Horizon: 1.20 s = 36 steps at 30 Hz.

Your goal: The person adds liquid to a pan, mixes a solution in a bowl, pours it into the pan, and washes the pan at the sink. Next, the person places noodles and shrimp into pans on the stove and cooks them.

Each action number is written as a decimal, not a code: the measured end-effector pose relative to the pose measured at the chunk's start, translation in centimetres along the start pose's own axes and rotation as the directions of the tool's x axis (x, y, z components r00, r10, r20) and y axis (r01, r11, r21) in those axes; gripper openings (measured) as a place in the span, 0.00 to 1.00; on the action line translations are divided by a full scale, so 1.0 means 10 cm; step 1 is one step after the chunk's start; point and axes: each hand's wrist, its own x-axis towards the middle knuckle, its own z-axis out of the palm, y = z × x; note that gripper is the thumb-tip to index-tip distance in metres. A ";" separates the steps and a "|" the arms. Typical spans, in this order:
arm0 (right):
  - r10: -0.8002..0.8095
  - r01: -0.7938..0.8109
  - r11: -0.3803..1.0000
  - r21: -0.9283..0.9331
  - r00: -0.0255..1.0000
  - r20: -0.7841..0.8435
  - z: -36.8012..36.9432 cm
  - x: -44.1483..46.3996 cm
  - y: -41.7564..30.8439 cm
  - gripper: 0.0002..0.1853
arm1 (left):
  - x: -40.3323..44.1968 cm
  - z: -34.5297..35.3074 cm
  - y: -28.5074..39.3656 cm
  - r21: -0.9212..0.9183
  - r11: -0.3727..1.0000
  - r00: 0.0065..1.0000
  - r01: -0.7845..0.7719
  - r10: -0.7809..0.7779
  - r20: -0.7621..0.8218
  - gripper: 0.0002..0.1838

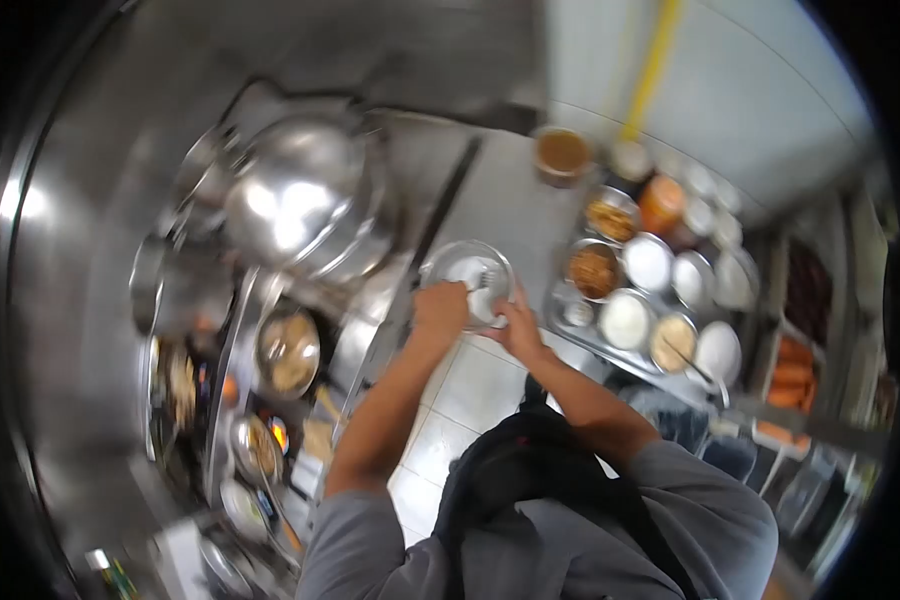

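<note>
Two bare hands work at a round, clear bowl [503, 262] with white contents, near the centre of the frame. The right hand [513, 326] is clamped on the bowl's lower right side, its thumb and fingers at the rim. The left hand [440, 305] reaches over the lower left rim with its fingers bent down; whether its grip is closed on anything, I cannot tell. Inside the bowl is a small grey ridged shape [488, 278], perhaps a utensil, though blur makes it hard to be sure.

The bowl is beside the edge of a grey metal tabletop [510, 205], with pale floor tiles [445, 400] visible below. At upper centre, a round container of brown contents [562, 155] rests on the tabletop. Right of centre, a metal tray [610, 352] carries several round containers of white, tan and brown foods, near an orange container [662, 203]. A large, shiny metal vessel [295, 190] occupies the upper left.
</note>
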 end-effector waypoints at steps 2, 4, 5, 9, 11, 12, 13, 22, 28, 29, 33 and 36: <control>-0.060 0.073 0.996 -0.057 0.975 0.213 0.08 -0.11 -0.04 0.25 | -0.41 -0.03 -0.15 -0.036 0.994 0.992 0.107 -0.109 -0.065 0.07; -0.294 0.392 0.902 -0.180 0.864 0.408 0.18 -0.25 -0.50 0.24 | -0.97 -0.58 -0.22 -0.060 0.941 0.942 0.334 -0.335 -0.003 0.07; -0.384 0.474 0.871 -0.130 0.822 0.420 0.30 -0.36 -0.73 0.24 | -1.29 -0.68 -0.31 -0.067 0.908 0.910 0.414 -0.412 0.037 0.07; -0.294 0.424 0.905 0.011 0.609 0.737 0.89 -0.79 -1.13 0.26 | -2.52 -0.54 -0.60 -0.143 0.720 0.731 0.680 -0.649 0.208 0.08; -0.362 0.504 0.856 0.111 0.432 0.826 1.20 -0.90 -1.12 0.27 | -3.11 -0.29 -0.74 -0.297 0.452 0.525 0.841 -0.814 0.248 0.11; -0.400 0.490 0.849 0.196 0.355 0.845 1.36 -0.99 -1.18 0.27 | -3.41 -0.18 -0.75 -0.310 0.400 0.477 0.862 -0.848 0.233 0.11; -0.391 0.497 0.838 0.224 0.262 0.882 1.51 -1.09 -1.25 0.27 | -3.71 -0.06 -0.69 -0.356 0.261 0.362 0.897 -0.897 0.255 0.13; -0.458 0.225 0.729 0.647 -0.542 0.705 2.55 -3.03 -1.65 0.28 | -5.56 -0.13 1.21 -0.293 -0.336 -0.256 0.895 -0.926 0.279 0.16; -0.364 0.015 0.744 0.668 -0.829 0.424 2.57 -4.82 -1.73 0.28 | -6.97 -0.24 2.65 -0.164 -0.771 -0.700 0.615 -0.630 0.338 0.20; -0.383 -0.071 0.755 0.652 -0.855 0.349 2.50 -5.13 -1.72 0.28 | -7.10 -0.25 2.89 -0.161 -0.792 -0.720 0.588 -0.604 0.342 0.20; -0.424 -0.229 0.758 0.611 -0.884 0.194 2.12 -6.24 -1.62 0.26 | -7.37 -0.24 3.60 -0.206 -0.918 -0.817 0.338 -0.395 0.421 0.24; -0.297 -0.214 0.820 0.531 -0.952 0.074 1.85 -6.92 -1.40 0.26 | -7.44 -0.02 3.91 -0.257 -0.923 -0.883 0.285 -0.357 0.305 0.21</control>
